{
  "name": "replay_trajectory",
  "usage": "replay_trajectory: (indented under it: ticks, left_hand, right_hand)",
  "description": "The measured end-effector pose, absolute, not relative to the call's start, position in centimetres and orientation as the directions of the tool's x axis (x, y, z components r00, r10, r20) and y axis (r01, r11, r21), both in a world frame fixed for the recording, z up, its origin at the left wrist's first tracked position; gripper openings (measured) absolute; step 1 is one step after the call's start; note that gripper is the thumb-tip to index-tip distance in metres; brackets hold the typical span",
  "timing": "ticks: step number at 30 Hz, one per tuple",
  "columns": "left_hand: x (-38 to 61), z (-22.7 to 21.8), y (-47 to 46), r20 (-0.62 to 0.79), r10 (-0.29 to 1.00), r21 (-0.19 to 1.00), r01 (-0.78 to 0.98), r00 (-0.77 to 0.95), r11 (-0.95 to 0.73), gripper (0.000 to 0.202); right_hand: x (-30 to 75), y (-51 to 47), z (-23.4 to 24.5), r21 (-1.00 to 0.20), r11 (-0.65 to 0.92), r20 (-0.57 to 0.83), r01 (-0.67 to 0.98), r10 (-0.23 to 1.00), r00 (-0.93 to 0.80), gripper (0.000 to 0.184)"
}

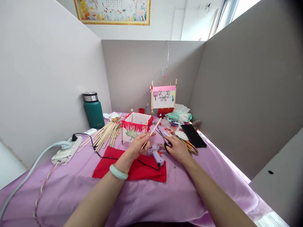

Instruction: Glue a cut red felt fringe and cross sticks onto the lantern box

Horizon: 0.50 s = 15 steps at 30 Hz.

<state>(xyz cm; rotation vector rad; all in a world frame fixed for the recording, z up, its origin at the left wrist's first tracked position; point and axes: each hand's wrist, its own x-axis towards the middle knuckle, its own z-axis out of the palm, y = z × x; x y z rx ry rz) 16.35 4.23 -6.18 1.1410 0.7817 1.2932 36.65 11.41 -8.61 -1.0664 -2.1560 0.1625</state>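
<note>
Where the lilac-covered tabletop (pixel 194 192) nears its left edge, a white power strip (pixel 67 150) lies with a black cord plugged in, and beyond it a green vacuum flask (pixel 93 110) stands upright, its contents hidden. A loose pile of thin wooden sticks (pixel 104 135) fills the back-left area; they look light and stiff, likely to roll, and likely to snap if levered. The left hand (pixel 138 146), with a pale jade bangle (pixel 118 172) at the wrist, is above a red cloth (pixel 129 168), its fingers (pixel 148 142) clamped around a single wooden stick (pixel 155 128) near the middle, a steady place to hold something so slender. Just behind stands a paper lantern frame (pixel 134 126) with a red fringe, which looks light and fragile and best gripped by its wooden posts. At the back, a small red cup (pixel 141 110) holds a thin tool. A hot glue gun (pixel 155 154) rests on the cloth between the hands. The right hand (pixel 177 148) has its fingers closed at the black loops of black-handled scissors (pixel 163 138), blades pointing up toward the stick. Further right lie a packet of wipes (pixel 178 116) and a black phone (pixel 193 135).
</note>
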Motion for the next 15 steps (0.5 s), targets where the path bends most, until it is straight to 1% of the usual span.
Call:
replay_trajectory:
  ticks: [2,5,7,11,15]
  left_hand:
    - [16.3,-6.2,4.3,0.16,0.97,0.93,-0.359,0.185,-0.085,0.056]
    - [16.3,-6.2,4.3,0.171,0.964,0.917,-0.39,0.205,-0.08,0.054]
    - [16.3,-6.2,4.3,0.176,0.962,0.913,-0.4,0.209,-0.08,0.05]
    - [16.3,-6.3,4.3,0.173,0.962,0.914,-0.399,0.213,-0.076,0.046]
    - [16.4,-6.6,4.4,0.17,0.969,0.922,-0.376,0.177,-0.093,0.05]
  right_hand:
    - [36.9,11.6,-8.7,-0.357,0.647,0.573,0.674,0.721,-0.389,0.049]
    - [37.1,11.8,-8.6,-0.364,0.687,0.635,0.629,0.677,-0.372,0.051]
    - [37.1,11.7,-8.6,-0.338,0.729,0.667,0.596,0.632,-0.394,0.05]
    - [36.7,11.1,-8.6,-0.209,0.772,0.682,0.6,0.555,-0.477,0.044]
    - [36.5,10.6,-8.6,-0.088,0.737,0.666,0.67,0.544,-0.51,0.04]
